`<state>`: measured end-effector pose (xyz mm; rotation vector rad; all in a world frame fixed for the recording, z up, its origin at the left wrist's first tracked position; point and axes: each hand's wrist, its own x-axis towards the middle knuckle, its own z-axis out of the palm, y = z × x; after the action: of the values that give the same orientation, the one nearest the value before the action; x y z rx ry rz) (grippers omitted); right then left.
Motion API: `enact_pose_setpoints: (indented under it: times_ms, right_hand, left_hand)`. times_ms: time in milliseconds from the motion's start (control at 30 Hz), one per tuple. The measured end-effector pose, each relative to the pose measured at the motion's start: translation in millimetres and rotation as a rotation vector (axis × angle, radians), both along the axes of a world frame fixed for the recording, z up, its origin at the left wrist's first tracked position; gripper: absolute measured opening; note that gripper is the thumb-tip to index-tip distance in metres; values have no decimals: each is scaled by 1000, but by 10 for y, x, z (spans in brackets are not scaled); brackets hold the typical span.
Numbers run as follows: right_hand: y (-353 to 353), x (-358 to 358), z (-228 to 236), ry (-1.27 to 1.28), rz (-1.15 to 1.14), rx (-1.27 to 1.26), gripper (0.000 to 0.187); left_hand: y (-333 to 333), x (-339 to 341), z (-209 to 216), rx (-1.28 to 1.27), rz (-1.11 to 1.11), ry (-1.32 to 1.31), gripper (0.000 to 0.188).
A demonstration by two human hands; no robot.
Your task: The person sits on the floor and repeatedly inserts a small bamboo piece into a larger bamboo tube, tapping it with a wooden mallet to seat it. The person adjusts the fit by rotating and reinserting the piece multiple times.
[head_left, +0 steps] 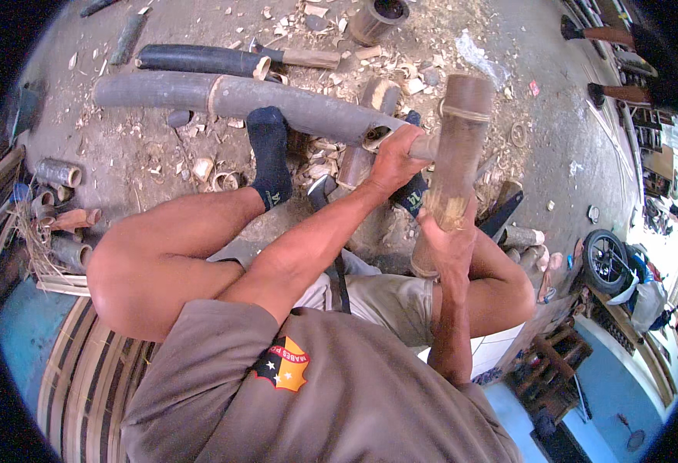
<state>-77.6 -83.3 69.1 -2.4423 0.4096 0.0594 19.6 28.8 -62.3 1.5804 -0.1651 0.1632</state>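
Note:
A thick brown bamboo tube point(462, 131), with a raised ring near its upper end, stands tilted in front of my right knee. My right hand point(451, 238) is closed around its lower part, beside a pale scraped patch. My left hand point(397, 160) is closed on a round wooden handle point(425, 146) that meets the tube's side; whether it enters the tube is hidden. Just behind my left hand ends a long grey bamboo pole point(277, 104), with a dark opening near that end. My socked left foot point(268, 154) rests against the pole.
Wood chips point(323, 166) litter the ground. Beyond the pole lie a black tube point(200, 60) and a wooden-handled tool point(308, 59); a bamboo cup point(377, 21) stands farther off. Bamboo offcuts point(61, 174) lie left. At right are a wheel point(607, 261) and another person's legs point(620, 94).

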Motion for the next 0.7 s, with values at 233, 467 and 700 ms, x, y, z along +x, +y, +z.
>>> enact_pose_setpoints:
  times_ms: [233,467,700]
  right_hand:
    - [124,-280,-24,-121,-109,135,78]
    - [321,-499,124,-57,-236,330,81]
    - [196,-683,-153,-161,-198,186,75]
  left_hand:
    - [16,-53,-66,-23,-47,-26,35]
    - [33,-175,-197,22,-125,-21,41]
    - [139,-234,-105,-36,-88,-185,33]
